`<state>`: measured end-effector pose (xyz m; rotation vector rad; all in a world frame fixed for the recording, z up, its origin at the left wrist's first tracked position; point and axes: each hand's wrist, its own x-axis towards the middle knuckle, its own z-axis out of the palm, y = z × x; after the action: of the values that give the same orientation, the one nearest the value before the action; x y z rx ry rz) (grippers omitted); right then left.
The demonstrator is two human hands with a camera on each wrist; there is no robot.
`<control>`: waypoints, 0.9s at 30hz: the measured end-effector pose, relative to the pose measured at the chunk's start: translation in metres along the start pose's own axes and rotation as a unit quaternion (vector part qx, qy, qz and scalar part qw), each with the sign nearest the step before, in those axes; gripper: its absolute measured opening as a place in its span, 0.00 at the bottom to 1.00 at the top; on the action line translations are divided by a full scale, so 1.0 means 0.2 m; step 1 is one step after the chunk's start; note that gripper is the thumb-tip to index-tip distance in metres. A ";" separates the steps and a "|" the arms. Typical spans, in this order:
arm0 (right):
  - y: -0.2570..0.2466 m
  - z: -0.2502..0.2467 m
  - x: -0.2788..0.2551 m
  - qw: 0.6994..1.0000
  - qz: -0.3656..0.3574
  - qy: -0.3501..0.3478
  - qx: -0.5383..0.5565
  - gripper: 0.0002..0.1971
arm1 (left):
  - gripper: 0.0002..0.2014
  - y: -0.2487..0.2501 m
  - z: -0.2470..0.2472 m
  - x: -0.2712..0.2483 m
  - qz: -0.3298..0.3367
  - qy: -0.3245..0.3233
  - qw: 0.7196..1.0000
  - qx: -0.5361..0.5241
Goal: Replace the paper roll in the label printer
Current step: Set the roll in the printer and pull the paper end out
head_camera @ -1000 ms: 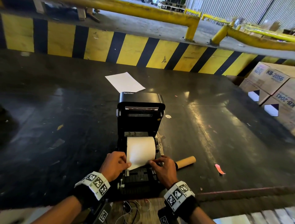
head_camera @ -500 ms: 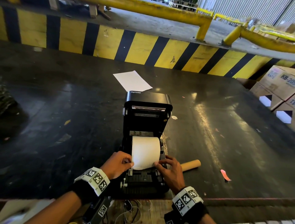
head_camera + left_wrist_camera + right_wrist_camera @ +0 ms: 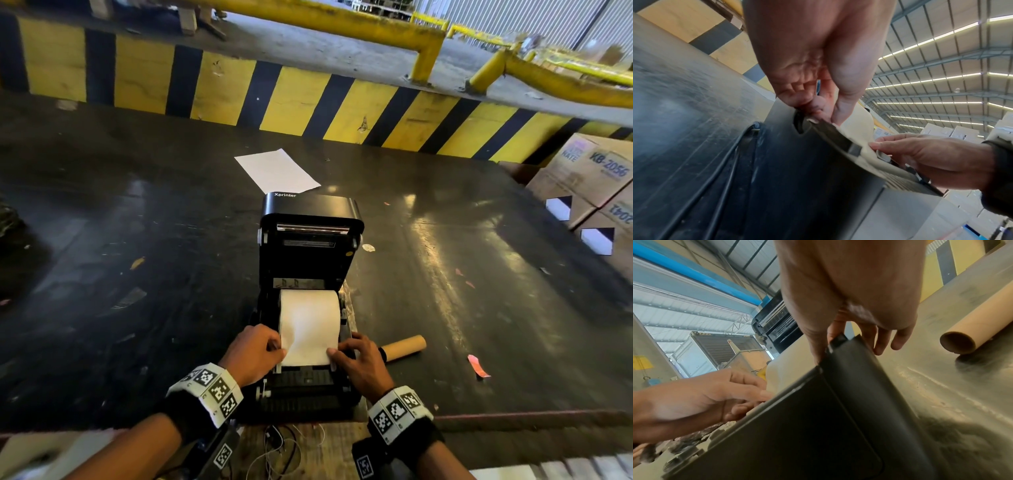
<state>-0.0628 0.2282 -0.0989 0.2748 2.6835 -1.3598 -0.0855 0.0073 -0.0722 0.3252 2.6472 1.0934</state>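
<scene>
Pinching the thin, floppy paper (image 3: 308, 329) by its front corners, left hand (image 3: 251, 353) and right hand (image 3: 363, 366) draw it over the printer (image 3: 308, 387).

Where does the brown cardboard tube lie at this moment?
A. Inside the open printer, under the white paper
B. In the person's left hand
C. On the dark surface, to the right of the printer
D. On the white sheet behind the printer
C: the head view shows the cardboard tube lying on the dark surface just right of the printer, beyond the right hand, which does not hold it.
</scene>
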 end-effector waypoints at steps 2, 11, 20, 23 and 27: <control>-0.01 -0.01 0.01 1.000 0.008 -0.012 -0.007 0.16 | 0.13 0.00 0.00 0.01 -0.005 0.001 1.000 -0.007; -0.06 -0.06 0.02 0.998 -0.013 -0.053 -0.011 0.08 | 0.15 0.00 -0.03 0.00 -0.001 -0.034 0.999 0.017; -0.10 -0.09 0.01 0.997 -0.026 -0.075 -0.012 0.09 | 0.16 0.00 -0.04 0.00 -0.006 -0.003 0.999 -0.045; -0.08 -0.08 0.02 0.997 -0.032 -0.068 -0.013 0.06 | 0.20 0.01 -0.04 0.00 -0.002 -0.045 0.999 -0.011; -0.10 -0.08 0.00 0.997 -0.046 -0.059 -0.034 0.05 | 0.15 0.01 -0.05 0.00 -0.012 -0.033 0.999 -0.021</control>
<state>-0.0682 0.2296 -0.0742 0.0633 2.6676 -1.2619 -0.0892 0.0025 -0.0645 0.3141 2.5592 1.1098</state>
